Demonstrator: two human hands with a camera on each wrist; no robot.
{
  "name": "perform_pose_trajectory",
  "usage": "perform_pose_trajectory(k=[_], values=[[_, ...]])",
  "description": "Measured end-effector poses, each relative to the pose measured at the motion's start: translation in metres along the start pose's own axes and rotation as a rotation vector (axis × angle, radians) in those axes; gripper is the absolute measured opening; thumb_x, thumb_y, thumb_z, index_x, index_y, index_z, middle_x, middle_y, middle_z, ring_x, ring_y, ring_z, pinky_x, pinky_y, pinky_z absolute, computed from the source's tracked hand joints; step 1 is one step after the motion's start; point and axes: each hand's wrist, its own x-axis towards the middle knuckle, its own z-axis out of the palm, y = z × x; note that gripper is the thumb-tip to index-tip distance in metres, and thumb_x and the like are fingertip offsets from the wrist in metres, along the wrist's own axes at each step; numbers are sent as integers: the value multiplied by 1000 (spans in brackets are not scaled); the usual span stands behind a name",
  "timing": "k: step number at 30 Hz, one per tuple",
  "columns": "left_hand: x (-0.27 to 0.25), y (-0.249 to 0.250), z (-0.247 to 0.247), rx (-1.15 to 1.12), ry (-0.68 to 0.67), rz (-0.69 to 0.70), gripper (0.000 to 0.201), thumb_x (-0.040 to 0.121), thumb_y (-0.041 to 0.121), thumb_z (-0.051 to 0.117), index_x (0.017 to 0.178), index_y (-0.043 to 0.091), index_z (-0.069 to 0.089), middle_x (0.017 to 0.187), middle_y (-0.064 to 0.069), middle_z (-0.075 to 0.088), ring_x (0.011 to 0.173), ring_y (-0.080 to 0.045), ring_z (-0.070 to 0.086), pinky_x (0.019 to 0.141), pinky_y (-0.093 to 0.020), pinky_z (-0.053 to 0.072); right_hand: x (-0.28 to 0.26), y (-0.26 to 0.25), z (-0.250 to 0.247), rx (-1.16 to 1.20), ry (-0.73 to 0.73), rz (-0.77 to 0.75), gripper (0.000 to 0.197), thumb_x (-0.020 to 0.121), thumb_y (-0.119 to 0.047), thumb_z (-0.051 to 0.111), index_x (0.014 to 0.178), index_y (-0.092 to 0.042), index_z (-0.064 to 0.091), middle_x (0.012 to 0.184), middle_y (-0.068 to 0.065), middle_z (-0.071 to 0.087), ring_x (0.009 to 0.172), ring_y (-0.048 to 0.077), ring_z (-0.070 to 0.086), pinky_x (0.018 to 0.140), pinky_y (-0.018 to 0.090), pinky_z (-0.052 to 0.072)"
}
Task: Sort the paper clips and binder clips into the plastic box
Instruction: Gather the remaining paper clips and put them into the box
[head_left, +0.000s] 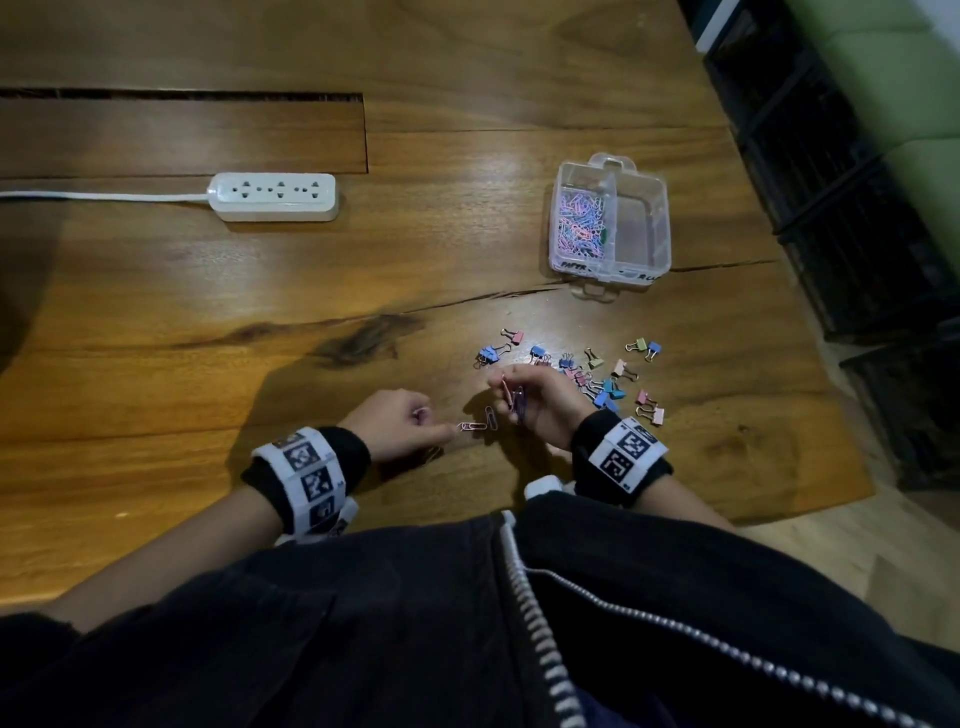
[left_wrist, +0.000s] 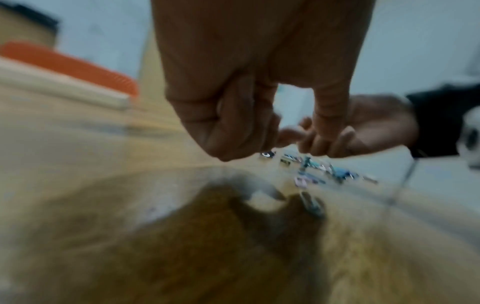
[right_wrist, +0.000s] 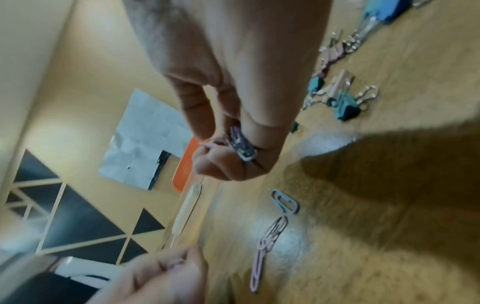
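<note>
Near the front of the wooden table, my right hand (head_left: 511, 396) grips a small bundle of paper clips (right_wrist: 242, 145) between thumb and curled fingers. My left hand (head_left: 431, 422) is curled just left of it, and a pink paper clip (right_wrist: 174, 263) seems pinched in its fingers. Between the hands, a pink paper clip (head_left: 471, 426) and a grey-blue paper clip (head_left: 491, 417) lie loose on the wood. Several coloured binder clips (head_left: 597, 374) are scattered beyond and to the right of my right hand. The clear plastic box (head_left: 660, 228) stands farther back, its left compartment holding paper clips (head_left: 579, 223) and its right one bare.
A white power strip (head_left: 272, 196) with its cord lies at the back left. A long slot (head_left: 182, 96) is cut into the table behind it. The table's right edge (head_left: 810, 312) runs close to the box and the binder clips, with dark crates beyond.
</note>
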Motion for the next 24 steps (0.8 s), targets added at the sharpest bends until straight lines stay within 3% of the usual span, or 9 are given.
perform_pose_trajectory(k=[2,6,9,12,15,17,19,21,24], values=[[-4,1,6,361,48,53,37,77,56,60,73,22,47,72,7,51,68,-13,50,55,-25,36,-1,1,-1,38,3,41,29,95,-18,35,70,-11,49,68,3,48,49,9,46,47,18,36],[-5,-1,11,568,40,96,29,86,48,53,92,19,54,99,0,60,93,-20,58,73,-32,47,0,11,8,-571,151,-33,30,87,-32,55,61,-18,47,61,-4,49,55,9,44,58,21,37],[-3,-1,11,471,-24,92,21,91,36,48,76,21,47,89,-2,59,84,-21,56,66,-29,42,2,24,14,-1086,173,-156,18,77,-32,67,75,-18,56,79,0,61,74,13,55,70,27,45],[3,0,6,31,-65,37,28,92,21,46,64,20,40,69,1,47,68,-17,44,57,-25,32,0,29,19,-1430,174,-273,20,80,-30,64,93,-16,59,99,2,63,87,16,54,75,25,39],[8,-2,-3,-601,-136,-44,24,86,6,40,63,13,42,54,-4,41,44,-16,36,43,-21,26,0,29,20,-1452,117,-295,15,86,-25,56,94,-11,56,104,4,57,85,13,45,80,24,37],[10,-3,-6,-893,-159,-53,9,73,10,44,64,12,43,48,-3,45,32,-10,34,34,-13,22,1,30,20,-1435,94,-293,10,87,-23,55,88,-13,52,100,3,53,87,13,44,83,25,40],[12,-2,-6,-1012,-161,-59,2,67,15,47,65,13,46,53,1,51,33,-6,38,31,-10,23,2,29,19,-1315,110,-279,11,87,-20,55,81,-16,46,90,-1,46,86,14,43,79,23,39],[15,-1,-4,-1030,-163,-70,11,77,14,54,68,14,48,59,0,51,34,-5,42,29,-10,25,0,26,15,-1043,142,-242,14,87,-15,54,76,-16,45,80,-4,45,80,13,45,69,18,38],[16,2,-3,-948,-166,-94,18,89,9,52,71,13,50,62,0,52,35,-4,43,28,-13,28,-6,16,2,-526,94,-146,19,86,-3,51,78,-20,49,82,-3,51,77,12,49,72,23,42]])
